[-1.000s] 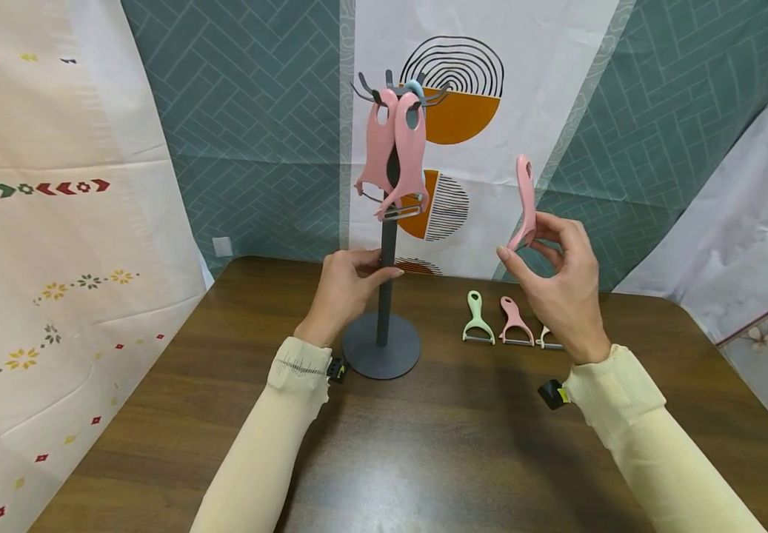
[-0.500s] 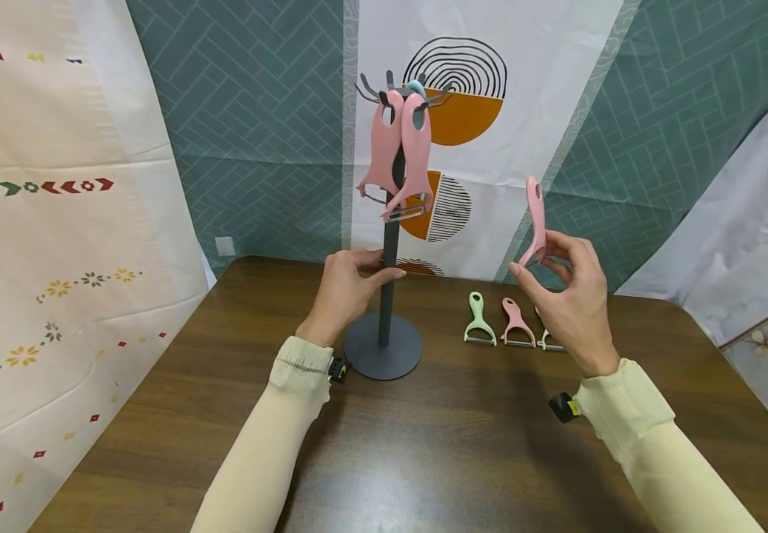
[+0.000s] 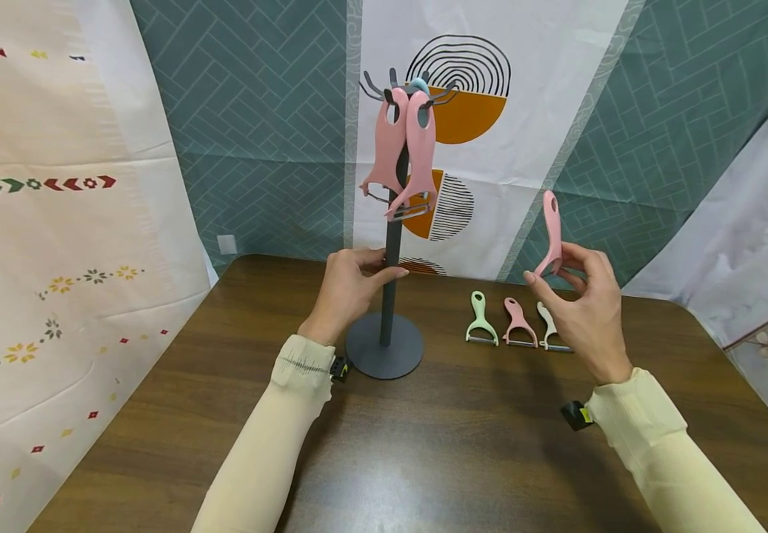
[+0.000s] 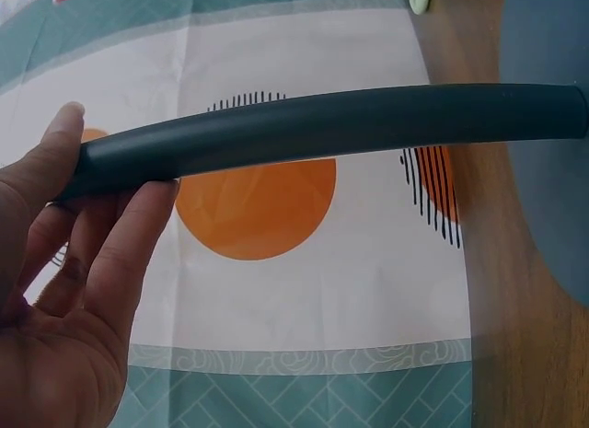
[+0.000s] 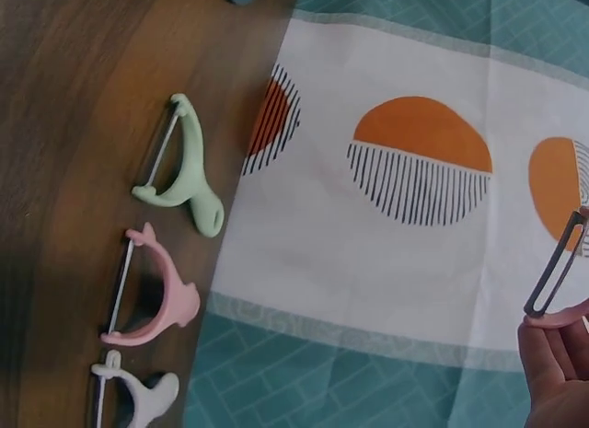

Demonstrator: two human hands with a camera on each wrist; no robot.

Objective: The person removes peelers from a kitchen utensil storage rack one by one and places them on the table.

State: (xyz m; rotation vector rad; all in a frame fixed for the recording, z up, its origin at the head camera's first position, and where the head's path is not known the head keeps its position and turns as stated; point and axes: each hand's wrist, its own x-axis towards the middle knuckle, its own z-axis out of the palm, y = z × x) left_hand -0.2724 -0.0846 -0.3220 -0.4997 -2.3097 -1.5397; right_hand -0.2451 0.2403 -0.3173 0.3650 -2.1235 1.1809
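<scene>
low on the pole of the grey stand point(image 3: 389, 307), the left hand point(image 3: 349, 292) pinches with thumb and fingers on opposite sides, probably to keep it steady. off to the right, the right hand point(image 3: 586, 314) pinches a raised pink peeler point(image 3: 552, 229) by its blade end, leaving the holed handle free at the top. two pink peelers point(image 3: 421, 148) hang by their holes from hooks point(image 3: 389, 97); a light blue piece point(image 3: 418, 84) behind is mostly hidden, perhaps another peeler. on the table point(image 3: 457, 444), a green peeler point(image 3: 479, 311), flat pink peeler point(image 3: 515, 314) and white peeler point(image 3: 547, 318) lie in a row, handles away from the person, each easy to pick out.
</scene>
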